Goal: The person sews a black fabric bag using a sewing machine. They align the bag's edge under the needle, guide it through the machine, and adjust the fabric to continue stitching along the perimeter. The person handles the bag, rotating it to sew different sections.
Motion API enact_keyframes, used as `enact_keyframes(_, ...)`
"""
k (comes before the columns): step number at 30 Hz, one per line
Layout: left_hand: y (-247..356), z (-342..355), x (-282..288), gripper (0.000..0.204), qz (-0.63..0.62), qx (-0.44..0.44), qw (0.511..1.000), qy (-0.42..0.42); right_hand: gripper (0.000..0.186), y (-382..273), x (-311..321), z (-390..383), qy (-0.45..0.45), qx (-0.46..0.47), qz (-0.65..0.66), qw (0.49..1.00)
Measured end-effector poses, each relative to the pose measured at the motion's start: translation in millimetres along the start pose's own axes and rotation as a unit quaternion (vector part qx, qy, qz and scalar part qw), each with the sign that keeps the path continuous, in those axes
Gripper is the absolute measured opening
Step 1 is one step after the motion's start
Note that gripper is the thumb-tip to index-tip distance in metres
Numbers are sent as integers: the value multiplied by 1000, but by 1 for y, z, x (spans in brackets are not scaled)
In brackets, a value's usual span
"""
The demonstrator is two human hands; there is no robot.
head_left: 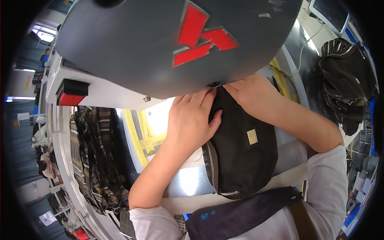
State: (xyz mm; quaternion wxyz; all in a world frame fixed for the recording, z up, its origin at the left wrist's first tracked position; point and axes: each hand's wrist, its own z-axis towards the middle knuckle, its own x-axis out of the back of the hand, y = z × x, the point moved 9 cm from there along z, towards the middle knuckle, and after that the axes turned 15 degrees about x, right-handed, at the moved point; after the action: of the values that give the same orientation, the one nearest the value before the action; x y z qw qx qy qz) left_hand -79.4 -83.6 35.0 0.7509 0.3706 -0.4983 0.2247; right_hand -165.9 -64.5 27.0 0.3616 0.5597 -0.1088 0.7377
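A black fabric bag (244, 160) with a metal zipper along its left and lower edges lies in front of me, a small beige tag on its face. Its far end runs under the dark grey sewing machine head (132, 44). My left hand (192, 116) holds the bag's far left edge, thumb bent over the cloth and fingers pointing toward the machine. My right hand (254, 96) grips the bag's far right part, with its fingertips close to my left ones. The machine head partly hides the fingertips, and the needle area cannot be seen.
Striped plaid cloth (98, 156) hangs in a heap on the left. More black bag pieces (346, 76) are piled at the right. Yellow tape (140, 140) marks the work surface beside a bright lit area. A red and black switch (73, 93) sits on the machine's white body.
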Motion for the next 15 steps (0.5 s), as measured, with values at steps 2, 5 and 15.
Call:
enact_keyframes(2, 1, -1, -1, 39, 1, -5, 1000, -2, 21, -1, 1, -2, 8, -2, 11, 1000)
enact_keyframes(5, 3, -2, -1, 39, 1, -8, 1000, -6, 23, -2, 2, -3, 16, 0, 22, 1000)
enact_keyframes(15, -12, 6, -8, 42, 17, 42, 999, -21, 22, 12, -10, 2, -19, -4, -1, 1000)
